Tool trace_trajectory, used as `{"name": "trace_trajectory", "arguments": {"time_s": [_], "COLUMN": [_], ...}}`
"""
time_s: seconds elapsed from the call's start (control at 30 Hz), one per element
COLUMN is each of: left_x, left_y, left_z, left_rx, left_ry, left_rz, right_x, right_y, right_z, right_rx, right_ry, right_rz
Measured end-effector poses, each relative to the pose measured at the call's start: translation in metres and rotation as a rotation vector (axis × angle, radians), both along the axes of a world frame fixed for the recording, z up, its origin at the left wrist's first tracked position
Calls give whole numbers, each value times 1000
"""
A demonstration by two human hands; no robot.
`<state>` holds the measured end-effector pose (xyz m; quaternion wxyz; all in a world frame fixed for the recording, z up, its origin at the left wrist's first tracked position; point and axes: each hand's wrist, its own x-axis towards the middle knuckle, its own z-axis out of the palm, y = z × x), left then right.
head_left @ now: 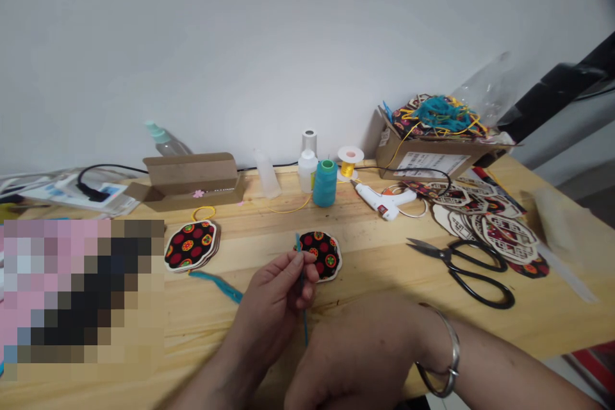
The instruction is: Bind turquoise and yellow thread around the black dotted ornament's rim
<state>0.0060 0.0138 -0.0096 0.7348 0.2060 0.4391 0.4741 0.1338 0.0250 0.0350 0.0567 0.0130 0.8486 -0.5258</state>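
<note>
My left hand (281, 295) is closed in a pinch on a thin teal cord (303, 307) that stands upright between its fingers. My right hand (355, 352) is closed below it, on the cord's lower end, with a silver bangle (446, 359) on its wrist. Just behind my left fingers a black patterned fabric piece (325, 255) with red and green dots lies flat on the wooden table (384, 269). A stack of like pieces (191, 245) lies to the left, with a yellow loop behind it and a teal tassel cord (216, 283) in front.
Black scissors (468, 269) lie right of my hands, patterned cutouts (500, 230) beyond them. A white glue gun (384, 200), teal thread spool (325, 183), yellow spool (349, 163), small bottles (307, 170), an open flat box (189, 182) and a filled carton (432, 141) stand along the wall.
</note>
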Motion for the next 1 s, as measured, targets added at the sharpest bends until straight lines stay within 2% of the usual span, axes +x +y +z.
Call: {"name": "trace_trajectory", "arguments": {"time_s": [0.23,0.33,0.4,0.43,0.53,0.6,0.67,0.8,0.9,1.0], "left_x": [1,1,0,0,1,1,2,2,0,-1], "left_y": [0,0,0,0,-1,-2,-3,-6,-7,-7], "left_z": [1,0,0,0,1,2,4,5,1,-1], "left_rx": [-5,-3,-6,-5,27,65,97,173,237,267], "left_ry": [-47,-42,-28,-15,38,86,151,333,440,493], "left_rz": [-16,-23,-16,-6,12,0,-15,-47,-87,-98], "right_x": [-7,-2,7,13,27,32,32,22,13,7], "right_y": [-1,1,6,9,23,32,37,35,30,28], "right_z": [-11,-6,-2,0,-2,-7,-12,-22,-28,-33], "right_rx": [-60,-66,-90,-111,-191,-206,-182,-205,-311,-507], "right_ry": [-6,-35,-51,-68,-146,-179,-172,-50,51,123], "right_rz": [126,84,-56,-185,-702,-933,-978,-945,-991,-1053]}}
